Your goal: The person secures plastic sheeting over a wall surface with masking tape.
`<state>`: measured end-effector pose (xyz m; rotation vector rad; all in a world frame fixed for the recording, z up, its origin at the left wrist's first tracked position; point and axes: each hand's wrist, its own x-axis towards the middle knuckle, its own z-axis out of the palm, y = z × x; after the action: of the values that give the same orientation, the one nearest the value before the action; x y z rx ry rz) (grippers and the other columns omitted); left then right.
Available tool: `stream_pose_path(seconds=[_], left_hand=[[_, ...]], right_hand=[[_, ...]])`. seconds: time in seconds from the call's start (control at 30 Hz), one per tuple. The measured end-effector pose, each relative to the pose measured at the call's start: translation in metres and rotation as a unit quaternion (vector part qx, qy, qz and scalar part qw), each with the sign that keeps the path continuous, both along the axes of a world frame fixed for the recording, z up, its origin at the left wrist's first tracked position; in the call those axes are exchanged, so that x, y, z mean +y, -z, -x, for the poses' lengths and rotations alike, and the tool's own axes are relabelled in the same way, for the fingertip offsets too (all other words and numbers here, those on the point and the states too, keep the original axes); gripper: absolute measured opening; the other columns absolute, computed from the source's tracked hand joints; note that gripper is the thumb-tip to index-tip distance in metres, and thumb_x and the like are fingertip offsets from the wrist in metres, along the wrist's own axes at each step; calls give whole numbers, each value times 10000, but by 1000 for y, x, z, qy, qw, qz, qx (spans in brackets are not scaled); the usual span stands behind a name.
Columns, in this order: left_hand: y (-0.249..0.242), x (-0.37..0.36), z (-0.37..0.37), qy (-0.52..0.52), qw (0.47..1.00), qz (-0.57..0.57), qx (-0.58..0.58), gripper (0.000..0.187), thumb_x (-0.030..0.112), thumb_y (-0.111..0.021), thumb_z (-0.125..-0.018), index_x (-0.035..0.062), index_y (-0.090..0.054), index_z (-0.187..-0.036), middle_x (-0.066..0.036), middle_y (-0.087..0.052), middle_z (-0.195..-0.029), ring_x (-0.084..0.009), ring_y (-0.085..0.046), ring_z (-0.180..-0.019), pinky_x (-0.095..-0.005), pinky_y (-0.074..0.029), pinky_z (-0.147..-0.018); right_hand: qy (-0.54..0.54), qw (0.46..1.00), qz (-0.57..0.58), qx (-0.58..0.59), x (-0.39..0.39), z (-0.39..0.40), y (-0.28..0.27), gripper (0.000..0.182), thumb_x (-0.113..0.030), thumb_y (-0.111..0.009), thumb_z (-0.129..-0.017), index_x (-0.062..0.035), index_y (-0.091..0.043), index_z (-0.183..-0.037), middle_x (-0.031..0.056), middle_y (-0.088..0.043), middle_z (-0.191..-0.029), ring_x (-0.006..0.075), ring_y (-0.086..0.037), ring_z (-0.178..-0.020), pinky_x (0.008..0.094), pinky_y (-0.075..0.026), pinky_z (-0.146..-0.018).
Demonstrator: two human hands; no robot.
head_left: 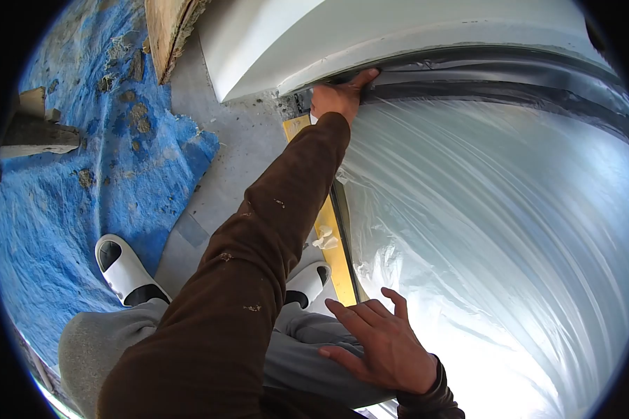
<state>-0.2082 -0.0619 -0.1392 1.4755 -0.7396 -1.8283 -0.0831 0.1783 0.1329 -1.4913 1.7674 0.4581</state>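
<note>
My left hand reaches to the upper corner of a dark-framed pane. Its thumb stretches along the black strip at the top edge and presses on it. The other fingers are bent and mostly hidden, so what they hold, if anything, does not show. Clear plastic film hangs in creases below the strip and covers the pane. My right hand hovers over my lap near the film's lower left side. Its fingers are spread and nothing is in them.
A yellow strip with a torn white scrap runs beside the pane. A blue tarp covers the ground at left, with wood pieces on it. White slippers are on my feet. A white curved panel stands above.
</note>
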Motion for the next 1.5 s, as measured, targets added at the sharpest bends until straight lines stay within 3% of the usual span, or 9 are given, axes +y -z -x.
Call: stream_pose_path(seconds=[0.1, 0.13, 0.33, 0.63, 0.83, 0.97, 1.2, 1.4, 1.5], left_hand=[[-9, 5, -8, 15, 999, 16, 35, 1132, 752, -732, -553, -114, -503, -1245, -229, -578, -1233, -333, -538, -1177, -387, -283, -1096], [-8, 3, -13, 68, 996, 34, 50, 1178, 798, -671, -578, -118, -461, -1290, -273, -500, -1312, -375, -402, -1299, -450, -175, -1131], [-60, -1, -14, 127, 992, 13, 5, 1268, 817, -631, -597, -102, -299, -1406, -326, -210, -1484, -456, -46, -1420, -467, -52, -1150], [-58, -1, -10, 108, 994, 4, 15, 1363, 796, -674, -569, -137, -165, -1422, -328, -133, -1501, -445, -13, -1428, -458, -49, -1153], [-43, 15, -27, 131, 987, 85, 34, 1318, 844, -570, -613, -138, -206, -1413, -312, -147, -1506, -463, -16, -1421, -492, -42, -1146], [21, 31, -16, 111, 992, 56, 37, 952, 667, -374, -872, -116, -277, -1405, -272, -215, -1507, -446, -64, -1425, -536, -39, -1139], [58, 2, 11, 197, 975, 51, -94, 798, 573, -313, -930, -42, -281, -1437, -263, -247, -1499, -432, -98, -1426, -513, -42, -1148], [109, -5, 13, 212, 958, 162, -102, 422, 277, -391, -965, -4, -550, -1236, -283, -504, -1296, -435, -431, -1259, -415, -352, -1051], [142, -3, 22, 337, 846, 360, -204, 373, 223, -450, -918, -31, -604, -1142, -261, -614, -1124, -390, -561, -1099, -381, -434, -923]], right_hand=[[5, 1000, 4, 1, 6, 2, -5, 576, -450, -629, -872, -56, -517, -1278, 107, -627, -917, 257, -603, -942, 515, -262, -1034], [4, 1000, -6, -4, 8, 3, -7, 573, -445, -631, -872, -59, -515, -1280, 106, -628, -924, 256, -602, -946, 516, -262, -1033], [0, 1000, -5, -24, 7, 2, -9, 572, -433, -645, -863, -66, -516, -1282, 97, -627, -942, 253, -600, -955, 516, -267, -1032], [-7, 1000, -7, -29, -2, 3, -3, 583, -442, -653, -851, -66, -525, -1277, 88, -624, -925, 250, -602, -939, 512, -268, -1036], [-19, 999, -20, -26, -4, 1, -4, 568, -441, -616, -878, -55, -515, -1284, 90, -630, -937, 246, -599, -951, 529, -280, -1021], [-14, 999, -13, -26, -5, 0, -2, 601, -448, -650, -854, -36, -523, -1273, 108, -638, -915, 256, -605, -934, 516, -254, -1049], [-9, 1000, -15, -24, -4, 3, -1, 603, -445, -649, -857, -33, -518, -1278, 112, -641, -912, 257, -607, -936, 515, -256, -1049], [-1, 999, -33, -26, -10, 6, 0, 603, -446, -650, -856, -37, -518, -1279, 110, -644, -915, 255, -611, -943, 514, -262, -1048], [1, 998, -60, -18, -17, 2, -2, 597, -446, -651, -855, -38, -524, -1273, 108, -645, -906, 254, -612, -939, 515, -263, -1047]])
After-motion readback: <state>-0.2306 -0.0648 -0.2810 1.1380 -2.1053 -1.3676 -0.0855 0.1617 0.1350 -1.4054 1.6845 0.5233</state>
